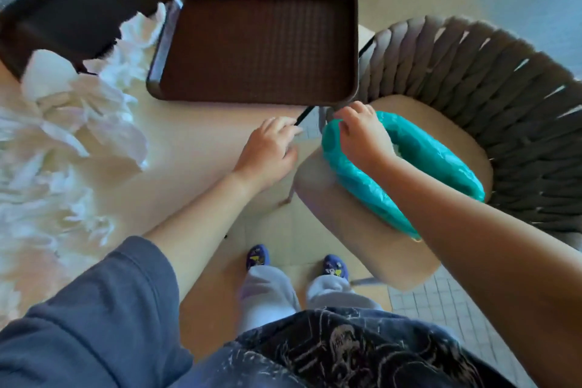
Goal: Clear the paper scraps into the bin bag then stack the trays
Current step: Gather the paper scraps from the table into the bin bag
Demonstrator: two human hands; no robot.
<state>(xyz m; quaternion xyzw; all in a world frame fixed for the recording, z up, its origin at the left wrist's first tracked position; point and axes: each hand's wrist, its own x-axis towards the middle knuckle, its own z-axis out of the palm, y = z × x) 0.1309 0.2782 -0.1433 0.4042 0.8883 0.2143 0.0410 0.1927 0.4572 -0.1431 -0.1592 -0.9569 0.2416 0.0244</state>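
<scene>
Early stage. Paper scraps (69, 123) lie heaped on the desk (189, 148), none visibly binned. Right hand (362, 132) grips the teal bin bag (441, 164) rim on the chair seat (346, 230); left hand (271, 148) hangs relaxed, fingers apart. Both trays (258, 44) unstacked, side by side.

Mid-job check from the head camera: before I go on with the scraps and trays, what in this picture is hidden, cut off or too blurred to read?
- Bin bag: its inside is hidden by the right hand and forearm.
- Paper scraps: blurred and overexposed, cut by the left edge; no count possible.
- Far tray: motion-blurred, cut by the top-left edge, partly covered by scraps.
- Left hand: fingertips at the table edge; contact unclear.
- Near tray: fully visible, empty.
</scene>
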